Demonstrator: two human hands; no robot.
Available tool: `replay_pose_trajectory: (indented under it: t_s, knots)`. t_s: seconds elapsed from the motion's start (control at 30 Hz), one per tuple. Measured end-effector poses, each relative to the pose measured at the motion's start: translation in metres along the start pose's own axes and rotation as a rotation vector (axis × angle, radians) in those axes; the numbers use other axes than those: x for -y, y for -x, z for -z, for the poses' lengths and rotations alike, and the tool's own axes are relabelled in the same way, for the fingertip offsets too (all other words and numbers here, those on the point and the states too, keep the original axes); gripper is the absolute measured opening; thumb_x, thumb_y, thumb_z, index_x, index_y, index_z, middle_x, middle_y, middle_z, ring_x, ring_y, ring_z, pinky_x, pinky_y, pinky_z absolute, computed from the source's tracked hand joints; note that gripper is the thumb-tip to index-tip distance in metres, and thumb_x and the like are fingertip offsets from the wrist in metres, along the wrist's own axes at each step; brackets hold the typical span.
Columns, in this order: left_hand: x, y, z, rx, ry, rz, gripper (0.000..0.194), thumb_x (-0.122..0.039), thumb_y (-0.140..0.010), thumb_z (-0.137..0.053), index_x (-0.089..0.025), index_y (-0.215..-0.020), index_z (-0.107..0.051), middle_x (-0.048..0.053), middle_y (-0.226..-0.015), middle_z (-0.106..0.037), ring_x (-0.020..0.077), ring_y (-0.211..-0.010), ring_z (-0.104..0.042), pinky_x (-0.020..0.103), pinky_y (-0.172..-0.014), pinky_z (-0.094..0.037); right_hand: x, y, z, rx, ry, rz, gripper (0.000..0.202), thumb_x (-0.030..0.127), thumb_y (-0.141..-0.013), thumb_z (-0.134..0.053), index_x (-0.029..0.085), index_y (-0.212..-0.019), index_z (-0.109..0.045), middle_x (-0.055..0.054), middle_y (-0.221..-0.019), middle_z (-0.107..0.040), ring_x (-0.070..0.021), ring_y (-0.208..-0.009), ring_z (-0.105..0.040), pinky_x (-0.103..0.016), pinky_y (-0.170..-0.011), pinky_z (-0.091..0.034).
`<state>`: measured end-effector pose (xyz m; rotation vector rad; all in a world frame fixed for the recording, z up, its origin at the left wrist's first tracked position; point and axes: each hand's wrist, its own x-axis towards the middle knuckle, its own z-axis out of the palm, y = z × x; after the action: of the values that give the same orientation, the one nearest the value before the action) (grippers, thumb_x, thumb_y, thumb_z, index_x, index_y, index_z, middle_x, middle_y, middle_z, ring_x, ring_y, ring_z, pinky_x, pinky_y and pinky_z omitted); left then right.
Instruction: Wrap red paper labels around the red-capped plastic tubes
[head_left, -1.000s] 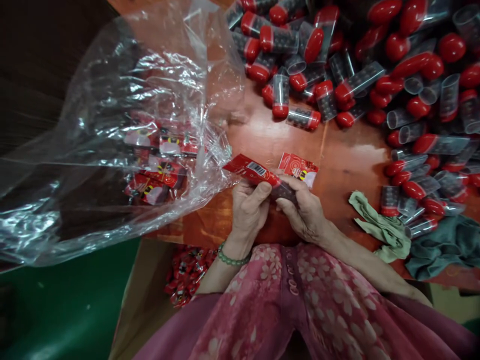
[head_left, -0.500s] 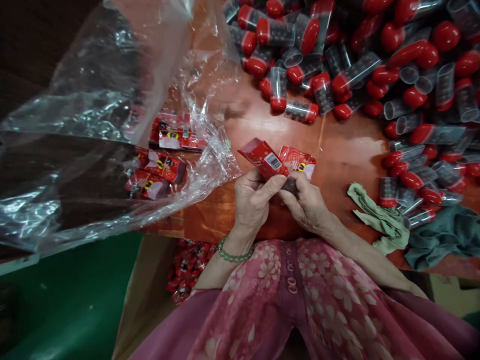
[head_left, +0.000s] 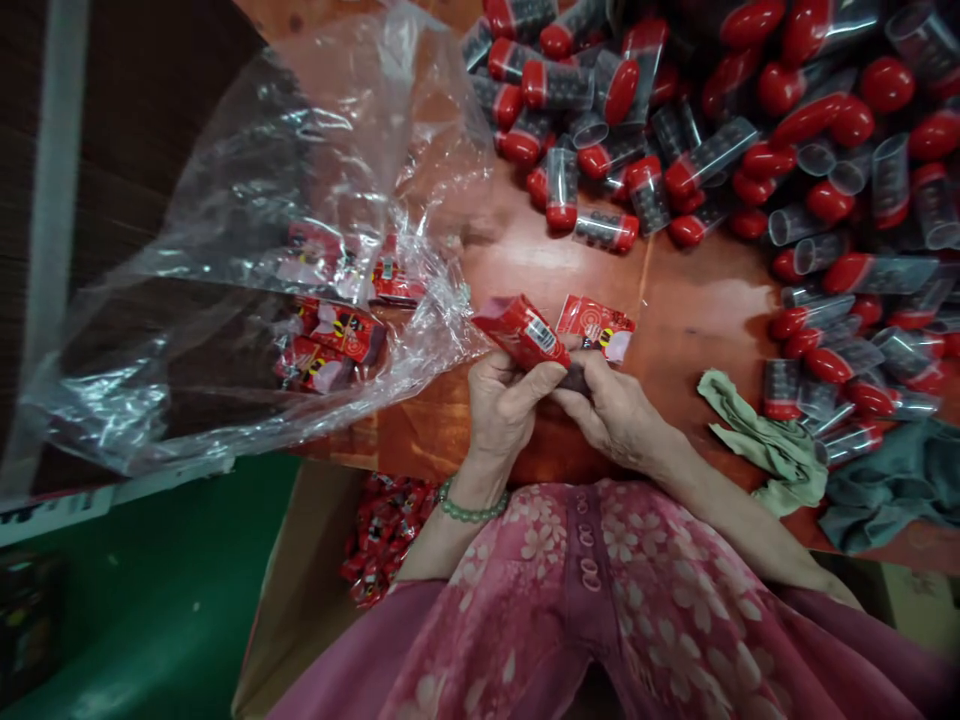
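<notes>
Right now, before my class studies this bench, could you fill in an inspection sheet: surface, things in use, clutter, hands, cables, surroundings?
Surface: glossy reddish-brown tabletop.
Things in use: red printed packet with a barcode, tilted in the hands; red printed card lying just beyond.
Clutter: red-ended clear tubes heaped at far right; pale green cloth touching dark green cloth; crumpled clear plastic bag at left, red packages visible there.
Hands: left hand grips the packet; right hand holds the dark piece at its near end.
Cables: nothing seen.
Surroundings: green floor; cardboard box below the table edge, holding red items.
</notes>
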<state>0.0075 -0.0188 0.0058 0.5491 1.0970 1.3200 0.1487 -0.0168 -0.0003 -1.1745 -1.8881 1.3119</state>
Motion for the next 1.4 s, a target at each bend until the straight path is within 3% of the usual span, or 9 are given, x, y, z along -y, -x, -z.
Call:
replay_pose_trajectory:
  t_s: [0.1,0.27,0.47,0.67,0.83,0.97,1.1,1.2,1.4]
  knots:
    - [-0.002,0.002,0.000,-0.019,0.014,0.012,0.038,-0.051,-0.056,-0.091,-0.019,-0.071,-0.078,0.003,-0.068,-0.075,0.0160,-0.056,-0.068,0.032,-0.066,-0.061,0.005,-0.001,0.001,0.101,-0.145,-0.042,0.017,0.038,-0.099,-0.049,0.022,-0.103,-0.050,0.001,-0.075,-0.062,-0.0138,-0.062,-0.058,-0.025,-0.061,-0.046]
    - [0.003,0.017,-0.004,-0.012,0.030,-0.060,0.034,-0.049,-0.068,-0.086,-0.018,-0.081,-0.078,0.005,-0.081,-0.078,0.0162,-0.066,-0.071,0.029,-0.067,-0.061,0.004,0.002,-0.004,-0.020,-0.195,0.018,0.019,0.035,-0.096,-0.054,0.021,-0.107,-0.050,-0.002,-0.089,-0.061,-0.0125,-0.068,-0.058,-0.025,-0.065,-0.047]
    - [0.003,0.030,0.002,0.114,0.005,-0.044,0.046,-0.058,-0.070,-0.082,-0.015,-0.086,-0.071,-0.004,-0.050,-0.060,0.0107,-0.040,-0.057,0.024,-0.047,-0.055,0.003,0.009,-0.008,0.159,-0.714,-0.051,0.030,0.051,-0.098,-0.054,0.021,-0.095,-0.048,0.004,-0.076,-0.056,-0.0064,-0.052,-0.052,-0.019,-0.049,-0.042]
    - [0.002,0.030,0.000,0.082,-0.025,-0.093,0.050,-0.065,-0.075,-0.074,-0.016,-0.074,-0.067,-0.001,-0.054,-0.065,0.0112,-0.041,-0.059,0.022,-0.041,-0.051,0.004,0.014,-0.009,0.105,-0.641,-0.057,0.034,0.052,-0.095,-0.059,0.019,-0.090,-0.053,0.003,-0.077,-0.058,-0.0059,-0.056,-0.055,-0.020,-0.055,-0.045]
    - [0.011,0.039,-0.003,0.034,0.008,-0.012,0.048,-0.061,-0.072,-0.078,-0.015,-0.081,-0.071,0.005,-0.072,-0.076,0.0127,-0.045,-0.064,0.023,-0.041,-0.054,0.000,0.020,-0.014,0.257,-0.847,-0.121,0.038,0.058,-0.094,-0.057,0.021,-0.093,-0.049,0.007,-0.067,-0.056,-0.0052,-0.043,-0.046,-0.020,-0.044,-0.035]
    - [0.007,0.036,0.007,0.062,0.011,-0.017,0.044,-0.057,-0.071,-0.081,-0.014,-0.078,-0.072,0.010,-0.080,-0.079,0.0167,-0.053,-0.070,0.027,-0.050,-0.059,0.004,0.017,-0.015,0.171,-0.616,-0.081,0.032,0.052,-0.097,-0.053,0.020,-0.100,-0.050,0.005,-0.073,-0.054,-0.0067,-0.052,-0.049,-0.021,-0.051,-0.041]
    - [-0.001,0.021,0.014,0.060,0.027,-0.091,0.048,-0.060,-0.067,-0.083,-0.016,-0.084,-0.075,0.012,-0.091,-0.080,0.0256,-0.087,-0.077,0.034,-0.073,-0.064,0.008,0.010,-0.011,0.124,-0.366,-0.006,0.020,0.038,-0.099,-0.052,0.020,-0.105,-0.051,0.004,-0.074,-0.052,-0.0089,-0.059,-0.049,-0.024,-0.059,-0.042]
    - [-0.001,0.013,0.014,0.047,0.025,-0.083,0.043,-0.057,-0.069,-0.083,-0.017,-0.081,-0.076,0.010,-0.088,-0.080,0.0250,-0.088,-0.077,0.033,-0.073,-0.063,0.007,0.008,-0.013,0.060,-0.266,-0.007,0.015,0.034,-0.096,-0.056,0.020,-0.101,-0.051,0.005,-0.072,-0.052,-0.0091,-0.059,-0.048,-0.024,-0.060,-0.040]
    - [0.011,0.014,0.010,0.012,0.034,0.070,0.045,-0.060,-0.073,-0.079,-0.017,-0.084,-0.075,0.004,-0.067,-0.075,0.0180,-0.058,-0.072,0.026,-0.054,-0.060,-0.002,0.006,-0.031,0.054,-0.798,-0.227,0.033,0.054,-0.097,-0.052,0.022,-0.091,-0.047,0.008,-0.067,-0.051,-0.0058,-0.045,-0.044,-0.021,-0.045,-0.035]
